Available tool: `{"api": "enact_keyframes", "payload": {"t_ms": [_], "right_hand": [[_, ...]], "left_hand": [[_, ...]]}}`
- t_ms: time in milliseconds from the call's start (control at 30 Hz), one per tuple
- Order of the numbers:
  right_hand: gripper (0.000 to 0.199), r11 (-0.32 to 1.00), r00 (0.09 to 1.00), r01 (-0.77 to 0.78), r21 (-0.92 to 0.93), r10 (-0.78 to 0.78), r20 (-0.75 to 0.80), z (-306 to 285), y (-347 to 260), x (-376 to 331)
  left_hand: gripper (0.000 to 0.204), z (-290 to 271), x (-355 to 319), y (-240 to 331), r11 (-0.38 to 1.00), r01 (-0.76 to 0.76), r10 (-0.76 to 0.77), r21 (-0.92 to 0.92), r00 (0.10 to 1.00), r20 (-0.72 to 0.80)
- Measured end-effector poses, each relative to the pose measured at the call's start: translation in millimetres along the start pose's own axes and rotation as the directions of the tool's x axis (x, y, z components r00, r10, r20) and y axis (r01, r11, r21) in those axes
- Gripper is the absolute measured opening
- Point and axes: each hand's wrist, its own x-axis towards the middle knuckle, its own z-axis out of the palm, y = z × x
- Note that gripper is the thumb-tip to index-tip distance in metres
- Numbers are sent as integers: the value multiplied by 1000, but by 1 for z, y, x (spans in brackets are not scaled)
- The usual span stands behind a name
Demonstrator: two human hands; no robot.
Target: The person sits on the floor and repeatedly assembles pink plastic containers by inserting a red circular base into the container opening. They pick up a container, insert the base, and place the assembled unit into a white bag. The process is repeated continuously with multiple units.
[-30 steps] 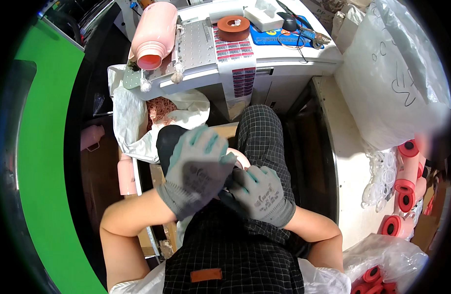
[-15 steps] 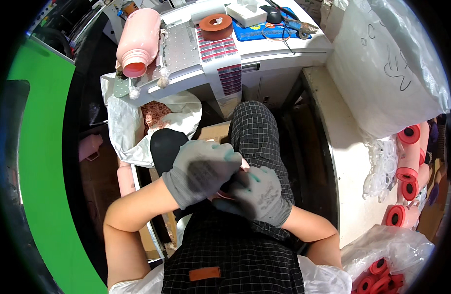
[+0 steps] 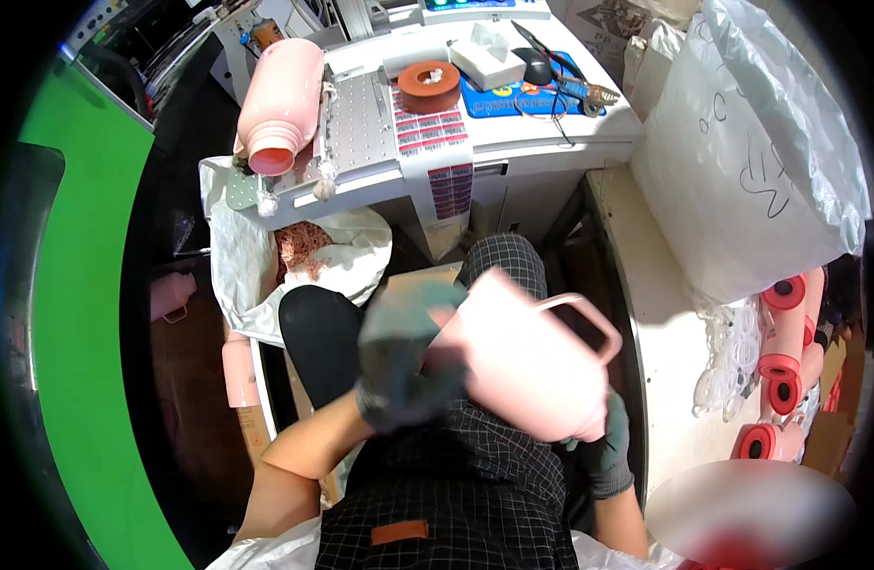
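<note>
A pink plastic jug with a loop handle is held tilted above my lap, its handle toward the upper right. My right hand, in a grey glove with greenish fingertips, grips the jug's lower right end. At the opposite end is my left hand, also gloved. Motion smears its fingers, so I cannot tell whether it touches the jug. Another pink jug lies on the machine ahead, its threaded mouth facing me.
Beyond my knees, a white machine carries brown tape, a label strip and pliers. A white bag of pink shavings hangs open at left. On the right bench stand a large white sack, clear rings and pink parts.
The pink jug, mostly hidden under both hands before, is now raised and in plain view. My right hand has moved right and toward me with it; my left hand has moved slightly apart.
</note>
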Motion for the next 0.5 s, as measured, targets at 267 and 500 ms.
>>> {"api": "enact_keyframes", "payload": {"t_ms": [267, 500], "right_hand": [[89, 614, 815, 463, -639, -579, 35, 33, -28, 8], [115, 539, 776, 518, -664, -623, 99, 37, 1, 7]], "left_hand": [[85, 0, 91, -247, 616, 786, -778, -47, 599, -188], [86, -23, 105, -166, 812, 398, -485, -426, 867, -115]]}}
